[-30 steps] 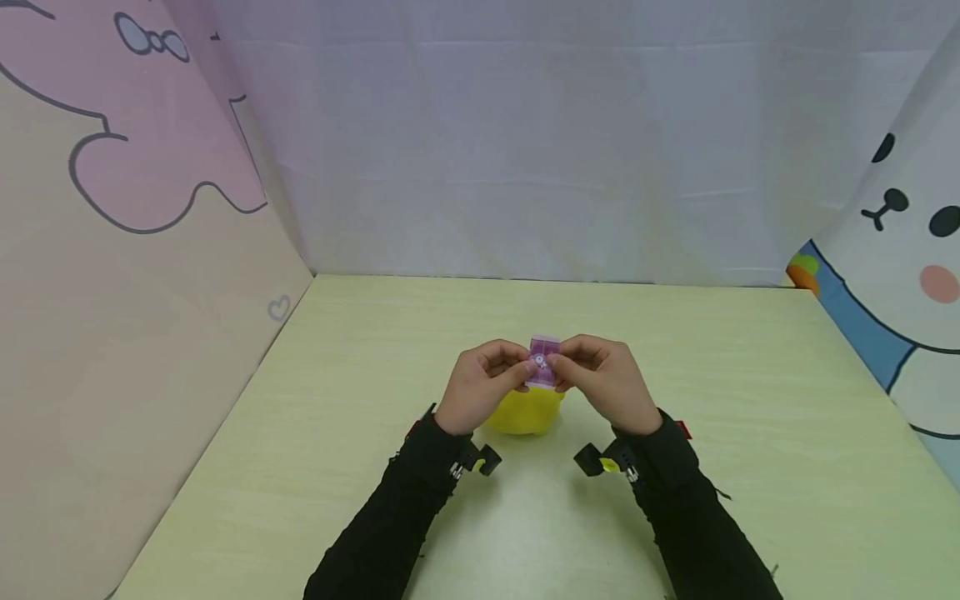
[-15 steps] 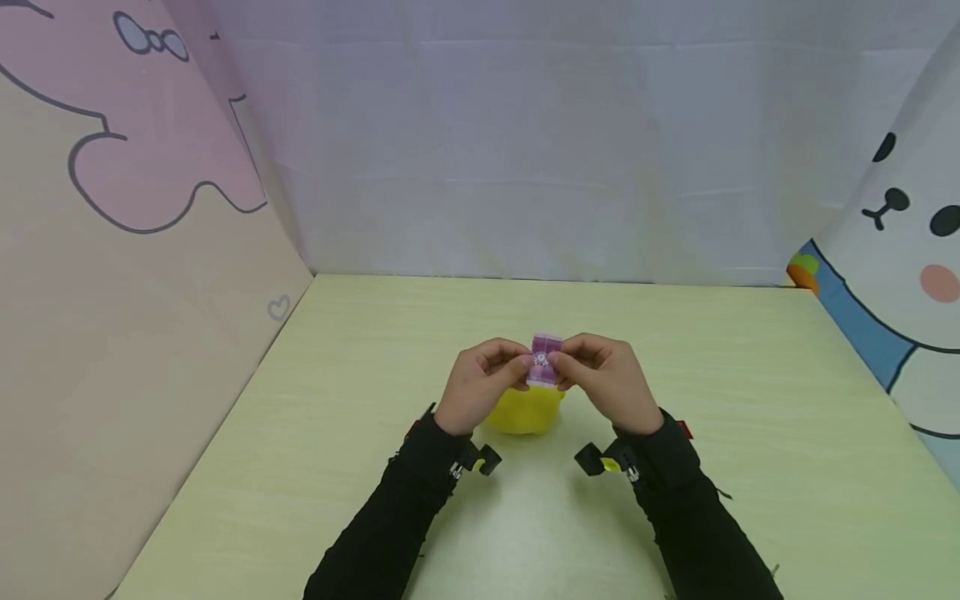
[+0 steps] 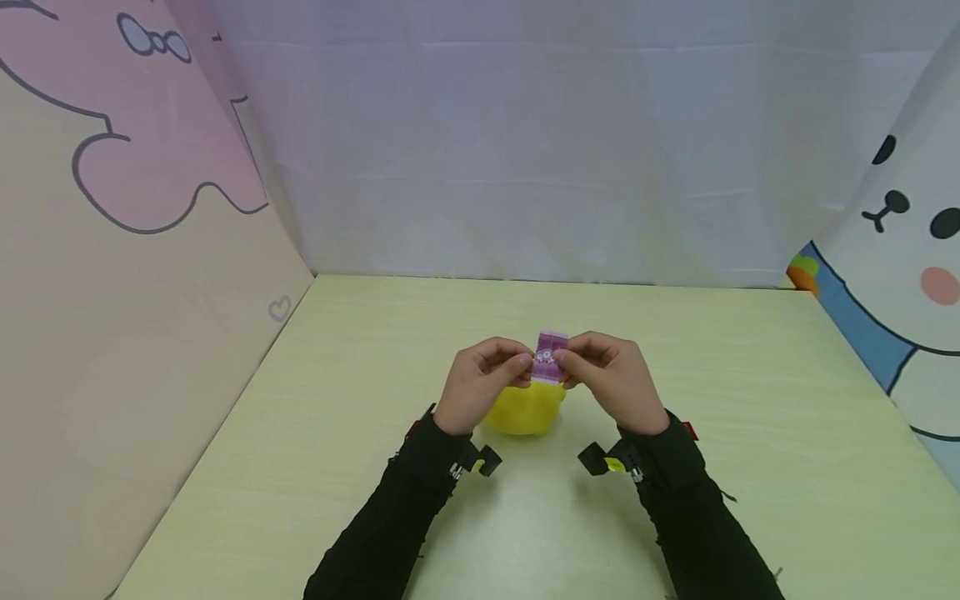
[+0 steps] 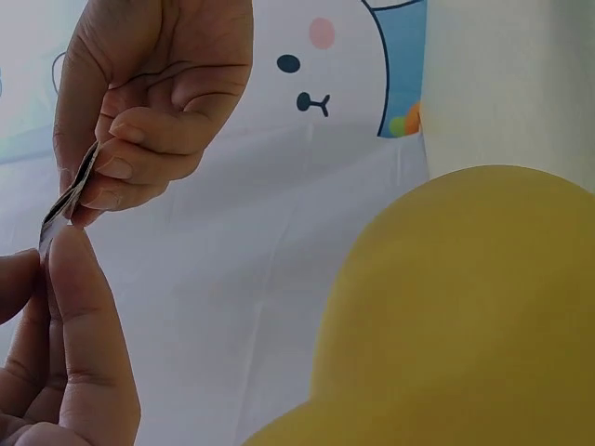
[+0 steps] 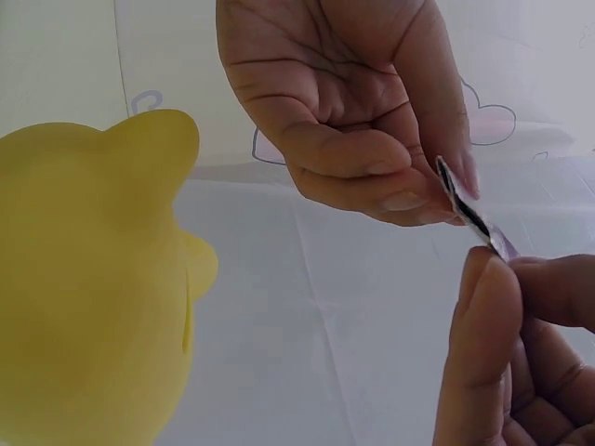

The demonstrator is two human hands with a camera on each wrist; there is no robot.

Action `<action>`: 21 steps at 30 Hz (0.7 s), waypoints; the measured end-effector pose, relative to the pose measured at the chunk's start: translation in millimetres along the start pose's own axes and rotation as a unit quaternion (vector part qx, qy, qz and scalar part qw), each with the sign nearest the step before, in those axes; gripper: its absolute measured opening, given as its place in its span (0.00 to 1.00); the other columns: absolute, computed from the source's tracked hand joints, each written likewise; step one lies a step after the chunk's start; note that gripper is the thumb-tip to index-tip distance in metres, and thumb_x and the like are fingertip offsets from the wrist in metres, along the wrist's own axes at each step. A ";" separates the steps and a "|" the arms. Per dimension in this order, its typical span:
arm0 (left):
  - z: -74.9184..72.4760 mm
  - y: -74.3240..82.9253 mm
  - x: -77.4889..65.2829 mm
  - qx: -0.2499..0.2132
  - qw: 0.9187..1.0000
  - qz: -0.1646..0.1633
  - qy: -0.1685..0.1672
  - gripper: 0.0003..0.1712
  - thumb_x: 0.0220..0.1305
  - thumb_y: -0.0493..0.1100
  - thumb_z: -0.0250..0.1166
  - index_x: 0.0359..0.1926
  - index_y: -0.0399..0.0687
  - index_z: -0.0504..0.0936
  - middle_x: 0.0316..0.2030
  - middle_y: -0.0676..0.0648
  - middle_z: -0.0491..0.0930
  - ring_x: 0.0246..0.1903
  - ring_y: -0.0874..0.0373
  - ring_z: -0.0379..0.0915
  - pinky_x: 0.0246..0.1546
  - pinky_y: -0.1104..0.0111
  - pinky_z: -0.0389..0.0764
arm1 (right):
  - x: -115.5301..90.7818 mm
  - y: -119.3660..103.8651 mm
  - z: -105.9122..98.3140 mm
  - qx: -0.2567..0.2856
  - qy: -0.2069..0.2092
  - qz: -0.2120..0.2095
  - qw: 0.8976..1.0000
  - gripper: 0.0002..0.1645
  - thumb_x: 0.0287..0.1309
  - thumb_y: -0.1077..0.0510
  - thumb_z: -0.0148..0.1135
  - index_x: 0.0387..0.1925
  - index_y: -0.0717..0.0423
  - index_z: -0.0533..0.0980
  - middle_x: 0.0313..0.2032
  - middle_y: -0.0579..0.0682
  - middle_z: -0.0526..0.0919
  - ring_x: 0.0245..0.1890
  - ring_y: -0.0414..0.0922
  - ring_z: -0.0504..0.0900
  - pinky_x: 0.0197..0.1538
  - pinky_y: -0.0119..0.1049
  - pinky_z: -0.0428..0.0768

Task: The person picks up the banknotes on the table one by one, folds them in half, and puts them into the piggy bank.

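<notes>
A small flat purple packet (image 3: 546, 357) with pale ends and a white print is held up, slightly tilted, in the head view. My left hand (image 3: 483, 382) pinches its left edge between thumb and fingers. On its right edge, my right hand (image 3: 611, 377) pinches it the same way. Edge-on in the right wrist view, the packet (image 5: 472, 212) looks thin, with a dark line along its edge. Below and partly behind the hands sits a smooth rounded yellow object (image 3: 525, 411), its top hidden by the packet and fingers. A rounded bump (image 5: 172, 139) shows on it in the right wrist view.
The pale yellow-green table (image 3: 375, 358) spreads all around the hands. A whitish sheet (image 3: 487, 167) hangs at the back. Printed panels with cartoon figures stand at the left (image 3: 150, 333) and right. Dark sleeves with small black wrist cameras (image 3: 480, 458) are on both arms.
The purple packet has shifted a little up and to the right and leans slightly clockwise. My right hand has moved slightly right with it; the left hand has hardly moved.
</notes>
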State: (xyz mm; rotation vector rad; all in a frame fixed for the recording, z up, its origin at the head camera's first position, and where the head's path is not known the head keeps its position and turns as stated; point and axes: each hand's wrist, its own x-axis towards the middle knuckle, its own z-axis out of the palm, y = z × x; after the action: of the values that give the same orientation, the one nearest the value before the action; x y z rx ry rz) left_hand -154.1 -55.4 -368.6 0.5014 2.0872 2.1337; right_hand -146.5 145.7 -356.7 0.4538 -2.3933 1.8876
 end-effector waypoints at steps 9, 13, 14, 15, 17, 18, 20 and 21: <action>0.2 -2.0 -0.7 -0.007 1.000 0.007 -0.011 0.13 0.68 0.38 0.61 0.46 0.30 0.81 0.39 0.38 0.82 0.33 0.61 0.80 0.41 0.70 0.86 | -0.4 -0.5 0.8 0.008 0.000 -0.004 1.000 0.13 0.64 0.60 0.62 0.40 0.69 0.80 0.27 0.46 0.83 0.25 0.41 0.81 0.34 0.31 0.85; 0.2 -2.0 -0.6 -0.007 1.000 0.005 -0.013 0.13 0.68 0.37 0.61 0.47 0.30 0.81 0.39 0.38 0.82 0.33 0.61 0.80 0.42 0.69 0.86 | -0.6 -0.2 0.4 0.010 0.001 -0.001 1.000 0.12 0.64 0.59 0.63 0.40 0.68 0.80 0.27 0.44 0.83 0.25 0.41 0.81 0.35 0.31 0.85; 0.3 -1.8 -0.6 -0.007 1.000 0.004 -0.013 0.13 0.68 0.37 0.61 0.47 0.30 0.81 0.39 0.38 0.82 0.33 0.61 0.80 0.42 0.70 0.86 | -0.7 -0.3 0.4 0.012 0.002 0.000 1.000 0.12 0.64 0.59 0.63 0.40 0.68 0.81 0.27 0.44 0.83 0.25 0.41 0.81 0.35 0.32 0.86; 0.3 -1.7 -0.6 -0.007 1.000 0.004 -0.013 0.13 0.68 0.38 0.61 0.47 0.30 0.81 0.39 0.38 0.82 0.33 0.61 0.80 0.42 0.69 0.86 | -0.8 -0.4 0.3 0.013 0.002 0.000 1.000 0.12 0.64 0.59 0.63 0.40 0.68 0.81 0.27 0.43 0.83 0.25 0.41 0.81 0.35 0.32 0.86; 0.4 -1.4 -0.7 -0.009 1.000 0.004 -0.014 0.13 0.68 0.38 0.61 0.46 0.30 0.81 0.39 0.39 0.82 0.33 0.61 0.80 0.42 0.69 0.86 | -1.2 -0.7 0.4 0.016 0.002 -0.001 1.000 0.12 0.65 0.59 0.62 0.40 0.67 0.81 0.26 0.42 0.83 0.25 0.40 0.81 0.35 0.32 0.86; 0.4 -1.2 -0.8 -0.011 1.000 0.004 -0.015 0.13 0.68 0.38 0.61 0.46 0.30 0.81 0.39 0.40 0.82 0.33 0.60 0.80 0.42 0.69 0.86 | -1.4 -0.8 0.3 0.019 0.002 -0.002 1.000 0.12 0.65 0.59 0.62 0.40 0.67 0.81 0.26 0.41 0.83 0.25 0.40 0.81 0.35 0.32 0.86; 0.4 -1.3 -1.1 -0.015 1.000 0.004 -0.018 0.13 0.68 0.38 0.61 0.46 0.30 0.81 0.39 0.43 0.82 0.34 0.60 0.80 0.42 0.69 0.86 | -1.7 -0.6 0.4 0.021 0.001 -0.006 1.000 0.12 0.65 0.59 0.62 0.40 0.67 0.81 0.26 0.41 0.83 0.25 0.40 0.81 0.35 0.32 0.86; 0.3 -1.5 -1.1 -0.017 1.000 0.005 -0.020 0.13 0.68 0.38 0.61 0.47 0.30 0.81 0.39 0.43 0.82 0.34 0.60 0.80 0.43 0.69 0.86 | -1.9 -0.2 0.4 0.022 0.001 -0.009 1.000 0.12 0.65 0.59 0.62 0.40 0.68 0.81 0.26 0.41 0.83 0.25 0.40 0.82 0.35 0.32 0.86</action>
State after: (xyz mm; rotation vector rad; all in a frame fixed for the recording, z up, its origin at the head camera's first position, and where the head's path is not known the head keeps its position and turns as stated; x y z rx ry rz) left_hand -153.1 -55.4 -370.2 0.5471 2.0276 2.1428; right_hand -144.6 145.7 -357.0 0.4744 -2.3439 1.9354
